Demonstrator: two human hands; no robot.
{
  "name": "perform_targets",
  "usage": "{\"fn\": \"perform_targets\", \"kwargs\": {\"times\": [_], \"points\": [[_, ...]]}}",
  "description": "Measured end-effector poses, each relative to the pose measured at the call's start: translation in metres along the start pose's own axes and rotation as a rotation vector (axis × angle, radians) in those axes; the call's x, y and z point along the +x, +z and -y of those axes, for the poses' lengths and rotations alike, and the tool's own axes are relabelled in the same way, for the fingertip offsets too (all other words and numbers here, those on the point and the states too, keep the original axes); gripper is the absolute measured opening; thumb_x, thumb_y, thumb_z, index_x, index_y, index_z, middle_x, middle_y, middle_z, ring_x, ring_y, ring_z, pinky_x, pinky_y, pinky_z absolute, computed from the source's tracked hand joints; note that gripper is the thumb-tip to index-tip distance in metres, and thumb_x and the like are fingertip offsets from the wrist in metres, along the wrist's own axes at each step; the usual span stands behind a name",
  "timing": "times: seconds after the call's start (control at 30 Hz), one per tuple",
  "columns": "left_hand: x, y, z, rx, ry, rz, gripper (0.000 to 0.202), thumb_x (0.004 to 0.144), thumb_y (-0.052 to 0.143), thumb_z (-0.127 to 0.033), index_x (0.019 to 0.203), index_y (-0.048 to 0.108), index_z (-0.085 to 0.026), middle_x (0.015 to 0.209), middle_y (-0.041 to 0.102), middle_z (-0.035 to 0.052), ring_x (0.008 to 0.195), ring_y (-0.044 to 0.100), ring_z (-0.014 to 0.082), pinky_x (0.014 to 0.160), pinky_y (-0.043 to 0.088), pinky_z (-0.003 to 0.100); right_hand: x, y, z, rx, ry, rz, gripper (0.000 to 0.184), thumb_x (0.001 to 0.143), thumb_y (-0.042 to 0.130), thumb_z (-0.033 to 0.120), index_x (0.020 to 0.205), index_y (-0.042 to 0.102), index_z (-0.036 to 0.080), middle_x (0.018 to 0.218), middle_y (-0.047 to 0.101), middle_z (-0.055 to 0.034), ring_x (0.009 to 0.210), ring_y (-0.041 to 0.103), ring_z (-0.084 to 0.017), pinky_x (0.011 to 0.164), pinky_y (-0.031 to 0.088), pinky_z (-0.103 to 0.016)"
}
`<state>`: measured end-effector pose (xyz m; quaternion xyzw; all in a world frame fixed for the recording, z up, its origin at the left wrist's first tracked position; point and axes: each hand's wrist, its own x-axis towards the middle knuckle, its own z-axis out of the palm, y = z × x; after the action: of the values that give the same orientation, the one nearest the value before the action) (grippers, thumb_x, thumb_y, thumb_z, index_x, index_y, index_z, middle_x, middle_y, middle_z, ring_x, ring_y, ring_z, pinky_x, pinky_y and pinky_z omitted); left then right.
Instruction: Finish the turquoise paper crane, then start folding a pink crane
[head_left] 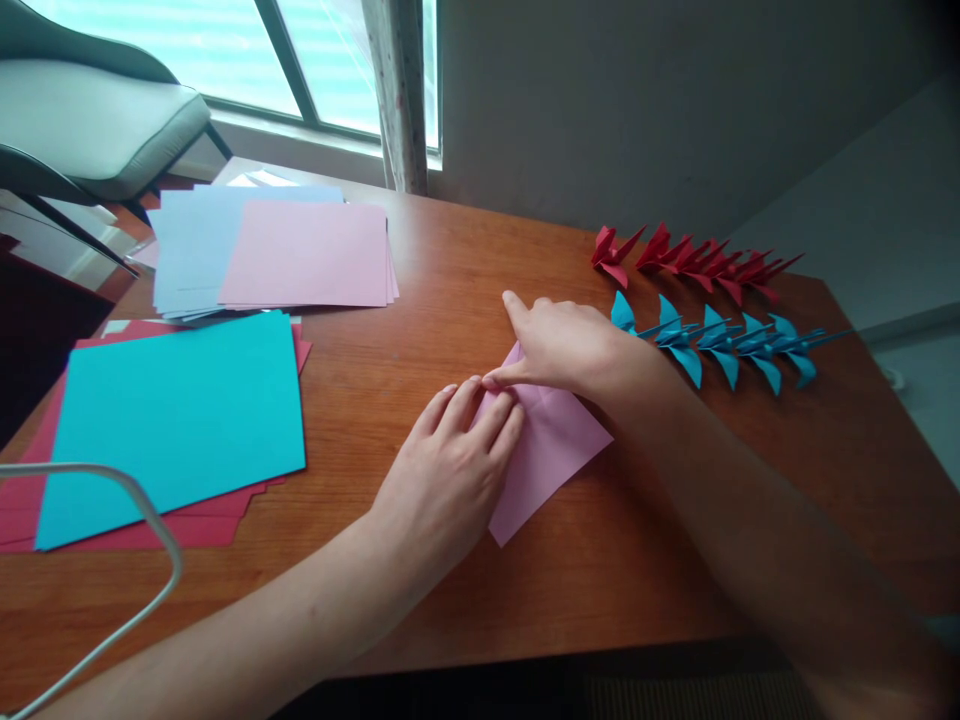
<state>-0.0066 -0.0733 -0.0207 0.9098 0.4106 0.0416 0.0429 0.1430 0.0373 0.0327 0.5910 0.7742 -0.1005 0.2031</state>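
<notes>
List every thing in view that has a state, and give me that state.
Pink sheet: creased, partly hidden by both hands
Left hand: fingers bent, on the sheet
Right hand: thumb beside left fingertips, index finger extended
Red paper cranes: folded, in a row
Turquoise paper cranes: folded, in a row
Turquoise sheet: flat, atop red sheets
Stacked pink sheets: overlapping pale blue sheets
White cable: bent
Curtain: gathered

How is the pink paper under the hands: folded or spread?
The pink paper's near part lies spread, its broad face showing. The left hand and right hand partly cover the rest: cannot tell there.
</notes>
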Motion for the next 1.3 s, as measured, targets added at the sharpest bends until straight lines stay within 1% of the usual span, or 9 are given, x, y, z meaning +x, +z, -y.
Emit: {"fn": "perform_targets", "kwargs": {"times": [0.3,0.5,0.67,0.77,0.9,0.97,1.07,1.17,1.3], "points": [[0.001,0.001,0.001,0.002,0.005,0.005,0.051,0.098,0.040,-0.018,0.148,0.049,-0.011,0.152,0.051,0.0111,0.144,0.041,0.0368,0.120,0.037,0.050,0.001,0.004,-0.003,0.053,-0.008,-0.007,0.093,0.076,0.068,0.071,0.145,0.043,0.013,0.123,0.065,-0.0253,0.108,0.066,-0.042,0.081,0.053,-0.046],[-0.001,0.002,0.000,0.029,-0.001,-0.006,0.051,0.099,0.041,-0.018,0.148,0.049,-0.013,0.156,0.048,0.0083,0.143,0.043,0.0359,0.117,0.040,0.050,0.017,0.011,-0.023,0.146,-0.025,-0.089,0.067,0.081,0.075,0.050,0.135,0.051,0.019,0.106,0.073,-0.0148,0.096,0.070,-0.034,0.074,0.051,-0.037],[-0.001,0.001,0.000,0.027,-0.001,-0.014,0.049,0.099,0.040,-0.019,0.147,0.051,-0.014,0.155,0.049,0.0067,0.143,0.043,0.0358,0.117,0.041,0.049,0.021,0.029,-0.028,0.140,0.034,-0.313,0.031,0.098,0.054,0.032,0.125,0.061,0.017,0.105,0.074,-0.0168,0.098,0.070,-0.034,0.076,0.050,-0.039],[0.000,0.001,0.001,0.026,-0.006,-0.015,0.049,0.099,0.041,-0.019,0.147,0.051,-0.015,0.155,0.049,0.0067,0.143,0.043,0.0356,0.117,0.040,0.049,0.009,0.042,-0.028,0.224,0.021,-0.393,0.039,0.100,0.042,0.019,0.138,0.054,0.018,0.101,0.075,-0.0141,0.098,0.071,-0.029,0.081,0.051,-0.038],[0.000,0.001,0.001,0.020,-0.004,-0.020,0.049,0.098,0.042,-0.018,0.146,0.052,-0.015,0.154,0.051,0.0074,0.143,0.044,0.0347,0.117,0.041,0.048,-0.018,0.057,-0.029,0.369,-0.063,-0.430,0.047,0.099,0.039,0.014,0.145,0.048,0.014,0.105,0.074,-0.0128,0.097,0.071,-0.026,0.086,0.051,-0.037],[0.000,0.001,0.002,0.014,-0.002,-0.026,0.049,0.098,0.043,-0.018,0.145,0.052,-0.015,0.154,0.051,0.0078,0.143,0.044,0.0343,0.116,0.042,0.048,-0.030,0.065,-0.030,0.372,-0.083,-0.472,0.045,0.099,0.043,0.018,0.143,0.050,0.012,0.111,0.072,-0.0149,0.102,0.069,-0.028,0.086,0.052,-0.039],[0.001,0.001,0.004,0.000,0.003,-0.051,0.049,0.097,0.044,-0.019,0.145,0.052,-0.013,0.155,0.050,0.0088,0.141,0.047,0.0328,0.114,0.044,0.047,-0.039,0.076,-0.034,0.397,-0.087,-0.499,0.045,0.096,0.051,0.022,0.140,0.053,0.012,0.103,0.071,-0.0121,0.093,0.068,-0.027,0.082,0.052,-0.038],[0.001,-0.002,0.009,-0.026,0.002,-0.110,0.048,0.098,0.046,-0.021,0.144,0.052,-0.012,0.153,0.052,0.0108,0.135,0.053,0.0309,0.108,0.049,0.045,-0.037,0.086,-0.037,0.507,-0.140,-0.545,0.043,0.094,0.056,0.025,0.136,0.056,0.014,0.092,0.069,-0.0062,0.085,0.066,-0.023,0.080,0.051,-0.036],[0.002,-0.006,0.020,-0.097,-0.054,-0.208,0.046,0.096,0.050,-0.024,0.141,0.052,-0.014,0.143,0.061,0.0092,0.122,0.063,0.0267,0.095,0.055,0.040,-0.029,0.092,-0.040,0.650,-0.175,-0.608,0.031,0.092,0.059,0.020,0.123,0.064,0.017,0.089,0.069,-0.0036,0.081,0.064,-0.019,0.078,0.050,-0.033]]}}
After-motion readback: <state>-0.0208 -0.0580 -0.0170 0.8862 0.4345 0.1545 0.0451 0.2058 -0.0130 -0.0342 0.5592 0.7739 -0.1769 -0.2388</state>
